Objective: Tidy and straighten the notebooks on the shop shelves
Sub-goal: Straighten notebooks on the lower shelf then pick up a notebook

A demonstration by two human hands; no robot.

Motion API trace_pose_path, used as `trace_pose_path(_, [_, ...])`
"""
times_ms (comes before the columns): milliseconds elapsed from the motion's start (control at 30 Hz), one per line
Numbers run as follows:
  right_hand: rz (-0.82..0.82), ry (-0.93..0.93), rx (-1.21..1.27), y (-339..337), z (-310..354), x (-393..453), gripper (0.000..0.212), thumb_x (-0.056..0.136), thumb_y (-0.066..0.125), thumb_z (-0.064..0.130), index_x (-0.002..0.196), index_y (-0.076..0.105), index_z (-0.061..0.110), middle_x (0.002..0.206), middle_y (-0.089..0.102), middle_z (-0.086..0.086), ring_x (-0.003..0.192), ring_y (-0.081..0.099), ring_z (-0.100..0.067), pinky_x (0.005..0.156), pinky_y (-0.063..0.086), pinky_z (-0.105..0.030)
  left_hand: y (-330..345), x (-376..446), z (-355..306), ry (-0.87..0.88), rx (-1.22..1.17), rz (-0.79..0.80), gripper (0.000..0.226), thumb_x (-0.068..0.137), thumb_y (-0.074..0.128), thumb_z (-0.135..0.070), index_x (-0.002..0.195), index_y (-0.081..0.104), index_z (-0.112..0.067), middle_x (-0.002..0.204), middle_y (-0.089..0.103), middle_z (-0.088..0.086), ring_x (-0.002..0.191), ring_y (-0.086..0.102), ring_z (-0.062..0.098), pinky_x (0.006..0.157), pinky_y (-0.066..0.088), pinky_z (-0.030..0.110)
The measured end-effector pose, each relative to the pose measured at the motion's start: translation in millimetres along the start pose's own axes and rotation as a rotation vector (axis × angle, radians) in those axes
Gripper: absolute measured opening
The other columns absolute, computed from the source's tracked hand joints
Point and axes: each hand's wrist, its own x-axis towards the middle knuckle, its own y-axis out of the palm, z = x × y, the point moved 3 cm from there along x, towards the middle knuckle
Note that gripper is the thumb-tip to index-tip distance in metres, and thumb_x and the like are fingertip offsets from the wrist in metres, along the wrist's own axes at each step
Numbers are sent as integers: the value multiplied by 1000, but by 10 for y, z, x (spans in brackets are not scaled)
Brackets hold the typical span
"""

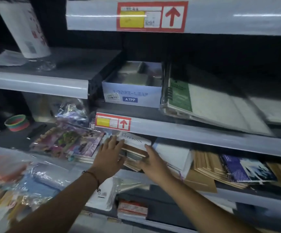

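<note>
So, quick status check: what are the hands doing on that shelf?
Left hand flat against the notebook stack, fingers straight. Right hand presses the stack's other side. White top notebook sits skewed. Shelf edge overhangs close above.

The white cover of the top notebook [134, 141], at about six o'clock from the blue box, reads "NOTEBOOK". The blue box [131, 95] carries "A7PP" on a darker tag, with "LOOSE-LEAF" smeared above it. At twelve o'clock, a red-framed shelf label [151, 16] shows a red up-arrow; its small print is unreadable. A smaller arrow label [113, 122] sits below the box.
</note>
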Motion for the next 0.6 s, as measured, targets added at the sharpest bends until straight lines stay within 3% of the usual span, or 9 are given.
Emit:
trace_pose_path(133, [-74,60,195,203,-48,90,70,80,63,38,146,40,31,147,46,7,119,58,-13,101,51,-40,98,66,85,87,17,-77,68,89,50,-51,148,44,-18,154,38,21,139,38,46,107,38,60])
trace_pose_path(200, [-155,110,329,241,-57,78,65,79,63,34,141,45,32,141,53,5,115,60,-11,101,51,-40,103,42,100,112,-5,-130,63,89,46,-51,140,53,-15,143,49,23,131,48,46,100,45,60])
trace_pose_path(333, [-359,178,414,329,2,-30,46,91,64,25,135,52,28,130,57,9,115,58,-8,101,50,-32,154,-216,95,156,-112,-216,55,91,49,-47,135,56,-16,130,52,15,120,54,38,97,48,52])
trace_pose_path(400, [-448,179,419,378,34,-74,39,90,65,25,128,55,29,123,61,7,108,61,-5,91,53,-25,159,-331,112,136,-296,-253,37,93,59,-39,126,61,-21,129,50,9,116,54,29,99,48,44])
trace_pose_path(467, [-520,228,472,395,37,-104,31,90,67,21,117,52,25,112,63,1,98,62,-9,77,50,-21,70,-367,140,42,-602,-247,5,97,62,-31,99,65,-28,113,54,3,100,59,16,95,48,31])
trace_pose_path(533, [-566,310,563,357,46,-135,21,91,68,18,106,54,14,99,64,-7,86,61,-17,67,44,-22,7,-328,207,-130,-900,-186,26,97,62,-28,72,62,-21,83,58,6,76,60,12,82,49,34])
trace_pose_path(600, [-533,393,590,331,54,-144,17,93,67,23,98,61,8,91,67,-4,84,63,-20,64,42,-24,-38,-281,285,-279,-1106,-154,29,94,66,-27,75,60,-6,71,60,8,65,58,16,72,49,37])
